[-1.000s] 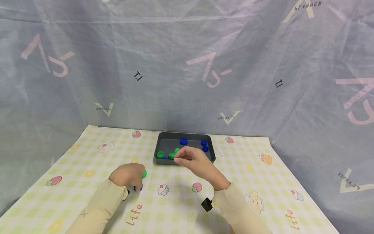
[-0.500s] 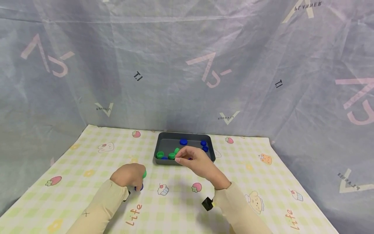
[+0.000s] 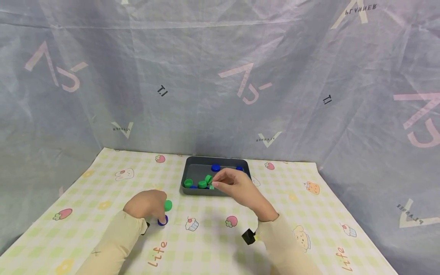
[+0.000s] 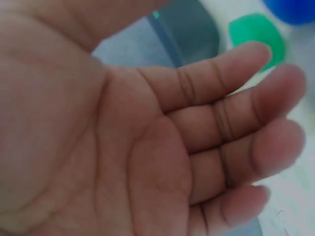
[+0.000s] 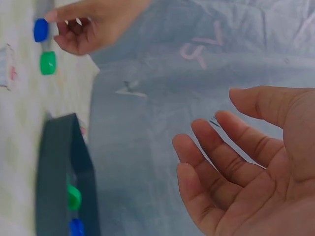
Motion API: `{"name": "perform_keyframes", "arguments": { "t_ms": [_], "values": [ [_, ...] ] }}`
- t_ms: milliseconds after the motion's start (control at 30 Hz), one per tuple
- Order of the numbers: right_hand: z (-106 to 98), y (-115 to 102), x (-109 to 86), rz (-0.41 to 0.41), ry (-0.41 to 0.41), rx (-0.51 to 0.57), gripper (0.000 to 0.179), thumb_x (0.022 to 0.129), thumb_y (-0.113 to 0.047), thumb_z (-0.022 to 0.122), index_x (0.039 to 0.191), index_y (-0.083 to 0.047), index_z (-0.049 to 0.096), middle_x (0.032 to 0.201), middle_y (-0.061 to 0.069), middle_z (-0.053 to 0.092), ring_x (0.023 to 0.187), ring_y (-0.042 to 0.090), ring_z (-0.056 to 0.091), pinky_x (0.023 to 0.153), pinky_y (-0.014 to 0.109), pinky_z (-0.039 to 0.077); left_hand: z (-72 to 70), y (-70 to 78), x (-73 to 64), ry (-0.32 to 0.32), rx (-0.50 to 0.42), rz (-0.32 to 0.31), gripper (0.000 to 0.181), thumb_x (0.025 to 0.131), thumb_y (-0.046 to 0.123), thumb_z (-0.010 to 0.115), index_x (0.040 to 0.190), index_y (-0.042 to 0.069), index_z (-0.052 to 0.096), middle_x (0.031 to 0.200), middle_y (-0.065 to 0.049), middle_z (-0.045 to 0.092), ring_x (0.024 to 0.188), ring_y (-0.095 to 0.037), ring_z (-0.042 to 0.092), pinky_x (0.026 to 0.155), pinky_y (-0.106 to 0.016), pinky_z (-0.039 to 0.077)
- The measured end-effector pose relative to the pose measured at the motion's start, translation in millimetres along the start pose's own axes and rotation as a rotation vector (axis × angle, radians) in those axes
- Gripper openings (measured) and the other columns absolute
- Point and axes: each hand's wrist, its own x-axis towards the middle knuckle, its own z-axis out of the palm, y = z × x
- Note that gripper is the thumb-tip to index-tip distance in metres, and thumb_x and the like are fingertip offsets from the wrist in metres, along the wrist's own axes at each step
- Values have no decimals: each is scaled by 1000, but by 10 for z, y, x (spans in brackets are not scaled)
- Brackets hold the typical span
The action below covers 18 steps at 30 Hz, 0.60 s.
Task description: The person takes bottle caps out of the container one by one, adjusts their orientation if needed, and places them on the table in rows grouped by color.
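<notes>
One left hand (image 3: 146,206): I hold it low above the tablecloth (image 3: 192,252); the tip of one digit touches a blue cap (image 3: 166,221) which lies on the cloth.
Left fingers (image 4: 275,93): loosely bent, relaxed, not curled around the cap.
Loose green cap (image 3: 168,205): it lies just beside this hand, a little farther from me than the blue cap.
Right hand (image 3: 237,185): it hovers at the front right part of the tray (image 3: 196,192) and hides some of it.
Right fingers (image 5: 224,150): softly curved, the thumb stays apart from them; they grip nothing.
Tray: dark grey and rectangular, placed at the far side of the table, near the curtain (image 3: 192,95).
Green caps inside (image 3: 202,185): three show clearly toward the front left; one paler piece is partly covered by my fingertips.
Blue caps inside (image 3: 215,168): one lies toward the back, one near the back right corner, one at the front left, partly behind the wall.
Sleeves (image 3: 113,244): beige on both arms, with a small black block (image 3: 249,236) at the right wrist.
</notes>
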Motion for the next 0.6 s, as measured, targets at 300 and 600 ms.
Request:
{"name": "perform_keyframes", "arguments": {
  "t_ms": [300, 600],
  "values": [
    [-208, 94, 361, 8, 36, -246, 11, 97, -25, 68, 106, -19, 69, 98, -6, 70, 88, 12, 66, 79, 36, 53, -172, -13, 9, 134, -46, 222, 27, 84, 20, 79, 106, 8, 68, 82, 0, 61, 69, -14, 52, 69, -36, 46],
    [-378, 752, 732, 145, 36, -657, 19, 92, -11, 67, 110, -5, 70, 108, 10, 71, 100, 27, 67, 87, 44, 54, -142, 110, 25, 250, -75, 344, 18, 89, 20, 76, 105, 15, 71, 68, 8, 55, 59, -10, 49, 68, -33, 45]
  ]
}}
